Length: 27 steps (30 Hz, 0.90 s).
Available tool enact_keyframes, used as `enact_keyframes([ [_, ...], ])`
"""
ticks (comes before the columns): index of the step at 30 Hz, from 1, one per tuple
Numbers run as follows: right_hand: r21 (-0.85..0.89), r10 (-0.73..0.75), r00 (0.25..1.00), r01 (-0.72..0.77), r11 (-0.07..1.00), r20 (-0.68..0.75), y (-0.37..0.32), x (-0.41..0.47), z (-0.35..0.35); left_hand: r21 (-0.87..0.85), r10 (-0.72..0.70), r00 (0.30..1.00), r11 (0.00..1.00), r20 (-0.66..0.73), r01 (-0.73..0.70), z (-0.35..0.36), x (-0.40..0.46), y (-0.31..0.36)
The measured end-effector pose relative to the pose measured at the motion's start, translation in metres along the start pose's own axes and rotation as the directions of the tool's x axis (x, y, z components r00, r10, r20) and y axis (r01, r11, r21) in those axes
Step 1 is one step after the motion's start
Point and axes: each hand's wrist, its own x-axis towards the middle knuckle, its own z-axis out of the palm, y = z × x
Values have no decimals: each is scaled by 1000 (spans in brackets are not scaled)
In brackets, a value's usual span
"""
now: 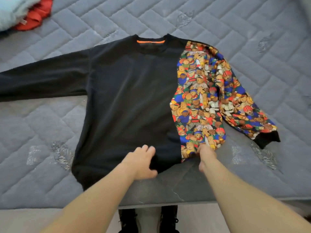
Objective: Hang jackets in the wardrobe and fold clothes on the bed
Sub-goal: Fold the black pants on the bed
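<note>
A black sweatshirt (pixel 127 98) with an orange neck tape lies flat on the grey quilted mattress (pixel 252 47), collar away from me. Its right part and right sleeve (pixel 239 101) are printed with colourful teddy bears. The black left sleeve stretches out to the left edge of view; the printed sleeve bends down to the right. My left hand (pixel 143 161) grips the black hem near the middle. My right hand (pixel 206 155) pinches the hem where the teddy print begins.
A pale blue fluffy garment (pixel 11 10) and a red garment (pixel 36 15) lie bunched at the far left corner of the bed. The mattress's near edge runs just in front of my black shoes (pixel 127 219) on the floor.
</note>
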Motion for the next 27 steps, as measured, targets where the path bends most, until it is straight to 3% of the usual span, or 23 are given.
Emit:
enact_keyframes([
  [2, -36, -18, 997, 21, 999, 69, -4, 13, -9, 317, 15, 1000, 948, -4, -13, 24, 9, 23],
  [4, -55, -120, 985, 127, 990, 124, -14, 25, -15, 458, 0, 997, 888, -73, 34, 35, 17, 38],
  [6, 7, -228, 953, 231, 973, 198, -25, 30, -21, 412, -19, 991, 908, -132, 73, 33, 28, 47],
  [7, 42, -286, 932, 284, 958, 222, -31, 29, -25, 308, -75, 987, 944, -140, 116, 29, 34, 49],
  [9, 103, -392, 881, 379, 920, 266, -42, 25, -33, -33, -211, 976, 977, -55, 210, 6, 42, 46],
  [11, 123, -494, 817, 481, 868, 296, -51, 13, -39, -247, -268, 960, 927, 87, 281, -24, 47, 37],
  [14, -92, -572, 750, 630, 771, 332, -63, -4, -44, -119, -285, 922, 939, 263, 324, -59, 43, 28],
  [16, -336, -420, 810, 562, 756, 410, -70, -13, -53, 74, -275, 904, 961, 326, 266, -66, 37, 36],
  [18, -537, -261, 844, 507, 674, 468, -77, -19, -69, 121, -220, 938, 974, 269, 193, -62, 30, 51],
  [19, -597, -259, 827, 544, 589, 499, -80, -19, -78, 85, -176, 962, 983, 207, 161, -57, 26, 61],
  [21, -587, -337, 769, 635, 502, 543, -89, -14, -89, -24, -67, 990, 997, 126, 70, -45, 25, 84],
  [25, -367, -405, 674, 702, 610, 618, -93, 6, -81, 68, 11, 990, 997, 138, -21, -26, 45, 115],
  [27, -283, -472, 591, 770, 572, 654, -90, 12, -70, -10, -12, 996, 1000, 89, 13, -33, 61, 115],
])
